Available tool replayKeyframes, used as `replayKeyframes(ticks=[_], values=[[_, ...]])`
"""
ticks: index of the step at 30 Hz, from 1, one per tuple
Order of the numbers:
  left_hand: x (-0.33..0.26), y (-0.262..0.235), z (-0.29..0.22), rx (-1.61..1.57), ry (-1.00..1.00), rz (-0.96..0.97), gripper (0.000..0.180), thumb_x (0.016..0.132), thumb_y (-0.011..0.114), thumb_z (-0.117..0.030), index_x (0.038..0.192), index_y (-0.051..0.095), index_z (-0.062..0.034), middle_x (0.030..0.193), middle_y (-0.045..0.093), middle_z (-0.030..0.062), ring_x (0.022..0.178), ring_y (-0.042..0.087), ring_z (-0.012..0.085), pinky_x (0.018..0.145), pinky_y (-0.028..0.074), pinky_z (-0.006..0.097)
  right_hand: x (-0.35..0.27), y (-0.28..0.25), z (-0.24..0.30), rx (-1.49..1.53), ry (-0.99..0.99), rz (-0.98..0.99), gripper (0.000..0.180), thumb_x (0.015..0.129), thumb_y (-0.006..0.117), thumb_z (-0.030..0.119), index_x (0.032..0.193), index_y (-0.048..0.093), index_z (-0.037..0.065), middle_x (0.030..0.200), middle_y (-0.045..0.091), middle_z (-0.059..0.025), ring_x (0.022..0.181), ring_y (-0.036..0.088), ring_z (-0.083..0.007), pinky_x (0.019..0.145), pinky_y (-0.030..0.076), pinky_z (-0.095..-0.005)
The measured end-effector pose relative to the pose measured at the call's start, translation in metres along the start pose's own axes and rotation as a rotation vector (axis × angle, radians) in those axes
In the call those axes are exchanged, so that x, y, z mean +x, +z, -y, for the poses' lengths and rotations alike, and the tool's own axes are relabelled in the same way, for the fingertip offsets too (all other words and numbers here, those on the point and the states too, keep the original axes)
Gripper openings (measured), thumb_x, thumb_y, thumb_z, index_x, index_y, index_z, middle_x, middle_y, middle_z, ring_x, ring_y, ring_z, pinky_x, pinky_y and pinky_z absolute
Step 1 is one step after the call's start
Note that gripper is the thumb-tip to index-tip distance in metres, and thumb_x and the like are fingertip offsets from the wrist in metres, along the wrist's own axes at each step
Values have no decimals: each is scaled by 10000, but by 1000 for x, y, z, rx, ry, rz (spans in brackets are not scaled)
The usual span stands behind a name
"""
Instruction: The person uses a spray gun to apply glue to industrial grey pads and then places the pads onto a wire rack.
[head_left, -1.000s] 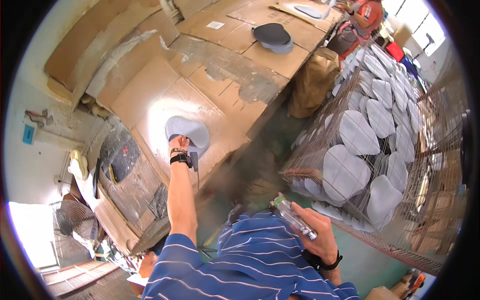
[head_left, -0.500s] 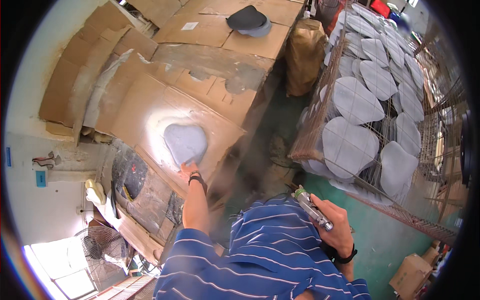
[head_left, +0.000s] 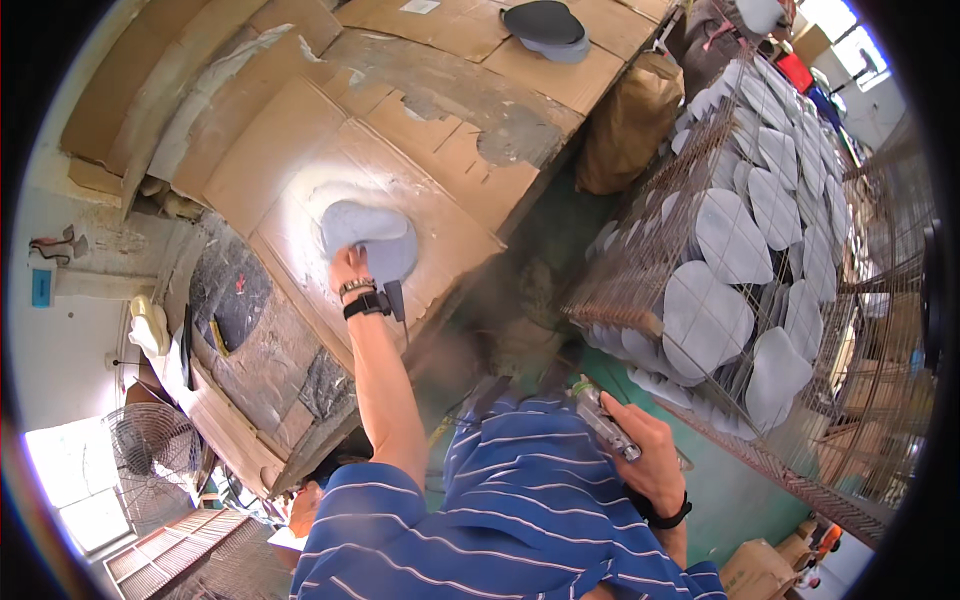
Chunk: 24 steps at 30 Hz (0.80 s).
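Grey pad (head_left: 368,240), flat and rounded, lies on the cardboard-covered bench (head_left: 250,170), mid-sheet, inside a pale dusty patch. Left hand (head_left: 350,268) reaches out on a straight arm and rests on the pad's near edge; fingers hidden behind the wrist, can't tell if spread or curled. Black wrist strap and a beaded band on that forearm. Right hand (head_left: 640,455) is down by the striped blue shirt, fist wrapped around a slim metal spray gun (head_left: 603,422), nozzle end pointing up-left, well apart from the pad. Wire rack (head_left: 640,290) on the right is loaded with rows of pale grey pads of the same shape. Dark cap-shaped piece (head_left: 545,22) sits at the bench's far end. Standing fan (head_left: 150,465) lower left.
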<state>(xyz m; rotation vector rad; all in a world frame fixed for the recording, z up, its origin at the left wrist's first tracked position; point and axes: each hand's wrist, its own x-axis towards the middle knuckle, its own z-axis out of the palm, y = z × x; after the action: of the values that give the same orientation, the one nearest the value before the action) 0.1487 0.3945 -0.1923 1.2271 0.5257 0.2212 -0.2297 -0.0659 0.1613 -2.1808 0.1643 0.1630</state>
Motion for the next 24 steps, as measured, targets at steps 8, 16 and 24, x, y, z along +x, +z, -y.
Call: replayKeyframes(ticks=[8,16,24], values=[[-174,246,-242,-316,286,467,436,833,594,-2,1264,579,-64,1112,666,75,1005,645,246,885,551,448,-21,-6,-19,-47,59,-133,696,677,657,-82,1357,600,56,1006,675,-163,895,657,-378,777,529,-428],[-273,318,-291,-248,85,510,660,862,511,-178,1498,445,-15,1472,502,191,1357,469,370,1141,356,545,-74,-24,-65,-29,95,-175,729,719,673,4,1426,515,91,1044,645,-135,932,661,-363,775,547,-447],[-387,490,-250,-200,-365,1170,563,883,506,-134,1429,503,5,1448,553,184,1366,476,361,1194,304,531,-124,-25,-91,17,279,-427,583,776,624,23,1354,564,59,1013,658,-140,950,675,-351,789,559,-442]])
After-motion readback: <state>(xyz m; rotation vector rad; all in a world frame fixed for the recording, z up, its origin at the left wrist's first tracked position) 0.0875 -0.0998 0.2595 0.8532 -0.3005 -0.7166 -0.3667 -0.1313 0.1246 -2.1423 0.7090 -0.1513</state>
